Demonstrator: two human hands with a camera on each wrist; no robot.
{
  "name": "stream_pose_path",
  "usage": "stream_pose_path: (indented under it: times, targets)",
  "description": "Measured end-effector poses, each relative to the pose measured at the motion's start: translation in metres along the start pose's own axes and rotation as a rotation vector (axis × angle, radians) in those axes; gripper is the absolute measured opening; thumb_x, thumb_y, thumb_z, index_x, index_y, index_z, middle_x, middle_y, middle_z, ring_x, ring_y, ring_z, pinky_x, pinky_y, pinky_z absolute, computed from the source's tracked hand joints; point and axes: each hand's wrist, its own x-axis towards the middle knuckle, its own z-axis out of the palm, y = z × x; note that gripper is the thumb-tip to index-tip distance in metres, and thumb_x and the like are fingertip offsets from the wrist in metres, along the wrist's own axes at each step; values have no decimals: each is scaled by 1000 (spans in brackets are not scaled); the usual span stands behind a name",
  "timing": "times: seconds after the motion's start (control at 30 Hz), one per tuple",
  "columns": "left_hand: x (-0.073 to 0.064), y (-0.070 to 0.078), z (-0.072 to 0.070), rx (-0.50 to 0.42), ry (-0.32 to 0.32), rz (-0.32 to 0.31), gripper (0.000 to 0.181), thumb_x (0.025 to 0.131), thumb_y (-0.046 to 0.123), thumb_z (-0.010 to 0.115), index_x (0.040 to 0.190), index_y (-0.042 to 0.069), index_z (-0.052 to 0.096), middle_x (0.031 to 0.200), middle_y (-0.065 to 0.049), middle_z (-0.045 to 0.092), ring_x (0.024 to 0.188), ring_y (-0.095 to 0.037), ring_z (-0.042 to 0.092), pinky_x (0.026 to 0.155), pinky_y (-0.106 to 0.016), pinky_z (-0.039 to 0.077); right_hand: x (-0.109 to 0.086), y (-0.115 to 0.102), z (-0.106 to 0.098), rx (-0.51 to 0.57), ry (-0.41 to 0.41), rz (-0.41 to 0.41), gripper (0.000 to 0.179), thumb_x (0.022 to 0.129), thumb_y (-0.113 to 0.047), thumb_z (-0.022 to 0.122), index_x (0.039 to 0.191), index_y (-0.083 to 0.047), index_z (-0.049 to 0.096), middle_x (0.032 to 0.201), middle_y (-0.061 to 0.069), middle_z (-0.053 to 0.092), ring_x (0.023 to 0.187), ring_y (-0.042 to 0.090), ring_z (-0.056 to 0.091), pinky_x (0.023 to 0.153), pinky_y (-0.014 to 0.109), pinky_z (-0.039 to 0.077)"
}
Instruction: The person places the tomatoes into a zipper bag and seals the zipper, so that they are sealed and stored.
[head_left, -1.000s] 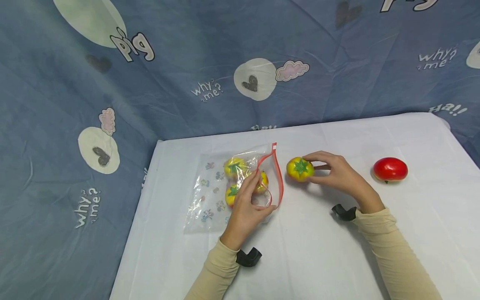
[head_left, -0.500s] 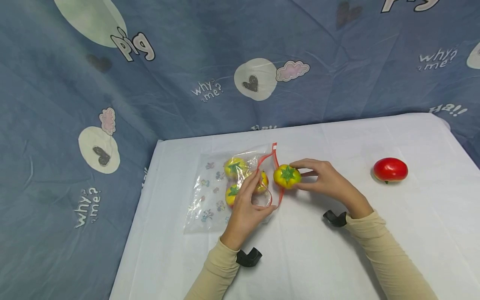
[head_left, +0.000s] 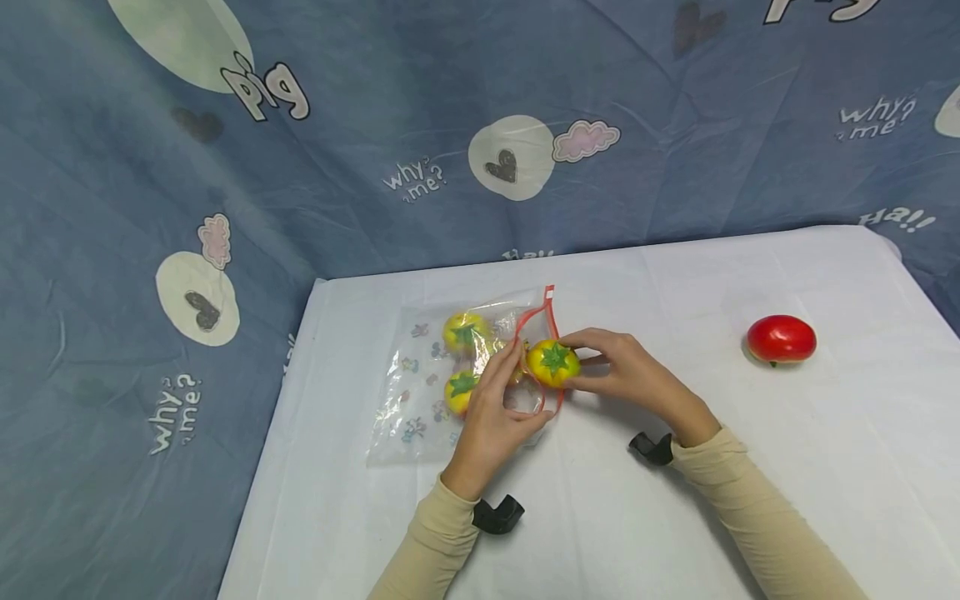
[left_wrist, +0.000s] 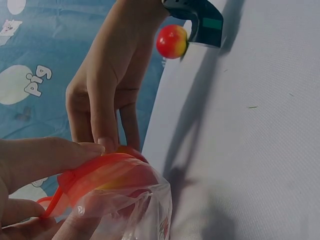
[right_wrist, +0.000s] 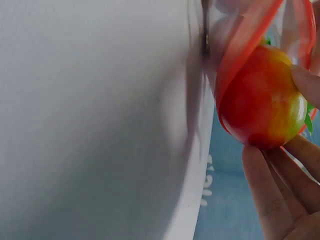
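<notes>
My right hand grips a red-and-yellow tomato with a green star-shaped leaf cap. It holds this tomato at the mouth of a clear zip bag with a red rim. In the right wrist view, the red rim overlaps one side of the tomato. My left hand pinches the bag's rim and holds the mouth apart; its fingers show at the lower left of the left wrist view. Inside the bag lie two similar tomatoes in plain sight, and another is mostly hidden behind the left hand and the held tomato.
A red tomato lies on the white table at the right, apart from both hands. Blue printed cloth hangs behind the table and along its left side. A black camera mount sits at each wrist.
My right hand has carried the tomato leftward and slightly nearer, from beside the bag to its mouth. The tomatoes inside have shifted slightly left. My left hand has stayed in place.
</notes>
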Motion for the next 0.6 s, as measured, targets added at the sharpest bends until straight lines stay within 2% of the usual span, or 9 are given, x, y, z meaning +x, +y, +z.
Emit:
stream_pose_path:
  times: [0.1,0.27,0.47,0.6]
  targets:
    - [0,0,-1,-3,-4,-10,101,77,2,89,162,14,35,166,-8,34,145,-24,48,78,-35,66,2,-4,5,-48,6,-7,54,81,-8,88,131,-3,68,127,13,72,117,30,69,92,41,63]
    - [0,-2,-1,9,2,5,100,77,3,89,161,13,35,165,-9,36,145,-23,47,77,-34,66,3,-9,12,-111,-24,-2,58,80,-13,89,132,-4,67,129,12,71,115,28,71,93,39,63]
    - [0,-2,-1,-1,1,-8,99,78,5,89,161,15,36,165,0,35,147,-21,45,78,-34,66,1,-7,6,-45,-54,27,55,81,-10,88,132,-5,67,130,11,72,120,28,70,95,40,63]
    - [-1,-2,-1,-9,-2,-21,99,78,4,89,161,18,36,166,0,34,147,-22,46,79,-34,66,0,-3,1,17,-55,40,46,83,-4,84,127,-4,71,125,13,74,117,31,71,93,40,63]
